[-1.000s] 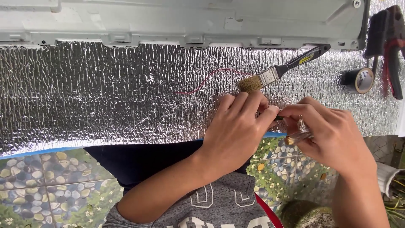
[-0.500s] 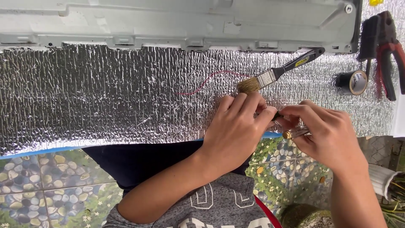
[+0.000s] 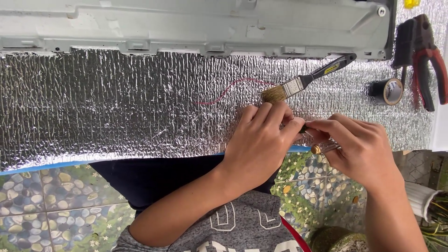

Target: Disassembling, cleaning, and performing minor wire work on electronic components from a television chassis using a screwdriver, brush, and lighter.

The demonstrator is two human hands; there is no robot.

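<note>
Here both the left hand (image 3: 259, 142) and right hand (image 3: 357, 144) pinch a small clear-handled tool (image 3: 322, 148) over silver foil (image 3: 116, 107).

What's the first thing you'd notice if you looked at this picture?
The big crinkly silver foil sheet spread right across the middle catches the eye first. Near its front edge the left hand and right hand meet, pinching something small with a brass-coloured end. Just behind them lies a paintbrush, with a thin red wire curling off to its left.
</note>
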